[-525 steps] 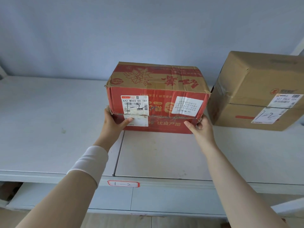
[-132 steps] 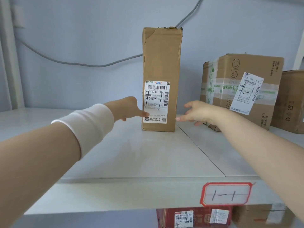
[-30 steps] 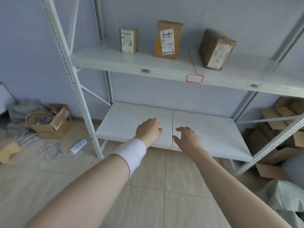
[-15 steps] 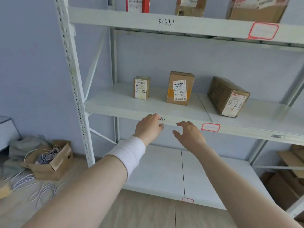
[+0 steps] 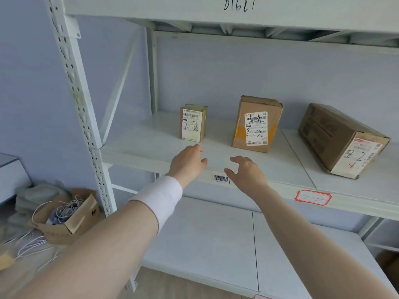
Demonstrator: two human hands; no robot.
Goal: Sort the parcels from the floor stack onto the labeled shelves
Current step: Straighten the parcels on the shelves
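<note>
Between parcels, I'd say. Left hand (image 5: 187,162) and right hand (image 5: 246,171) are both empty, fingers loosely spread, over the front edge of the middle shelf (image 5: 146,145). Three 2-2 parcels sit there: small box (image 5: 192,123), taller box (image 5: 257,124), tilted box (image 5: 341,139). Floor stack out of view. Next move: probably turn and fetch another.

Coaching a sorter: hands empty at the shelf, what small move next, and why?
Probably draw the left hand and right hand back for another parcel: both hold nothing, and three brown cardboard boxes marked 2-2 sit on the white shelf.
</note>
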